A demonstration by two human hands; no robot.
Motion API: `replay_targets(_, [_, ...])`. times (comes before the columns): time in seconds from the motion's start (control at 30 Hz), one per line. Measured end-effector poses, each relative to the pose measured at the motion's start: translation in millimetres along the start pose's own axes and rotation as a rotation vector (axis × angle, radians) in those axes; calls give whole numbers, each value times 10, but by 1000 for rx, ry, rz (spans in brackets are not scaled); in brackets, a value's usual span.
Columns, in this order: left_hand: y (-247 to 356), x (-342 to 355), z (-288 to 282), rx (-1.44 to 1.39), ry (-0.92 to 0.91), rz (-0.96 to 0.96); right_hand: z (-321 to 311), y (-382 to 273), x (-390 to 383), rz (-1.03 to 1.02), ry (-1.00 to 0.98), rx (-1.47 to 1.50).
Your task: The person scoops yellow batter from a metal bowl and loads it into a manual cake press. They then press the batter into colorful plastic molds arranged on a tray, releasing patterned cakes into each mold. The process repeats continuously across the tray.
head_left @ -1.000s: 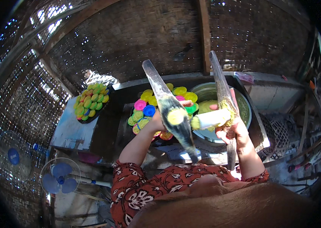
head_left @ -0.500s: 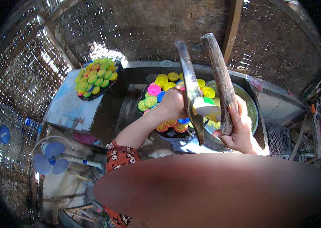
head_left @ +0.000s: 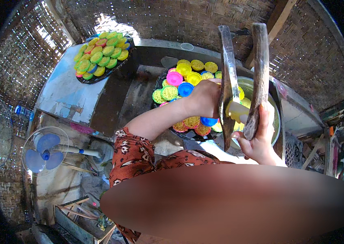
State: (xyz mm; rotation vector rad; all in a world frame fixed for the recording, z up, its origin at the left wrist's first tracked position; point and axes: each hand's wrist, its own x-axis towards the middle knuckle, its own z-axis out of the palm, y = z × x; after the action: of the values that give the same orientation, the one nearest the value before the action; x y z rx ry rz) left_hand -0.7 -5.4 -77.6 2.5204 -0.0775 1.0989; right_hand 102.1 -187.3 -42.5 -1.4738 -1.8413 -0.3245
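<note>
I hold a wooden hand press [head_left: 234,110], made of two long bars with a pale cylinder between them, over the rim of a wide metal basin [head_left: 277,122]. My left hand [head_left: 205,99] is closed in a fist at the darker, flatter left bar, its fingertips hidden. Around the lower part of the thick round right bar, my right hand [head_left: 260,140] is wrapped, thumb on the near side. Yellowish stuff shows at the cylinder and inside the basin. Left of the press, a dark tray holds small round moulds [head_left: 186,89] in yellow, pink, blue and green, several with stringy strands on them.
A second tray of filled colourful moulds [head_left: 102,55] stands on a pale worktop [head_left: 72,95] at the far left. Two fans, one with blue blades [head_left: 45,152], are at the left. A woven bamboo wall [head_left: 172,24] closes off the back. A wooden crate [head_left: 72,221] sits low at left.
The press has shifted right and upward in the picture, and its bars are closer together around the cylinder. Both hands keep their hold. The whole view has shifted slightly.
</note>
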Motion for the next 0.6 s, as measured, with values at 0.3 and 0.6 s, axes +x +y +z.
replay_targets(0.3, [-234,-10,-132,-421,-160,-194,-160,447,-483,1019,-542,1375])
replay_targets(0.6, [-60,499,-796,-1996,0,355,-481,267,-286,1057,-847,1652])
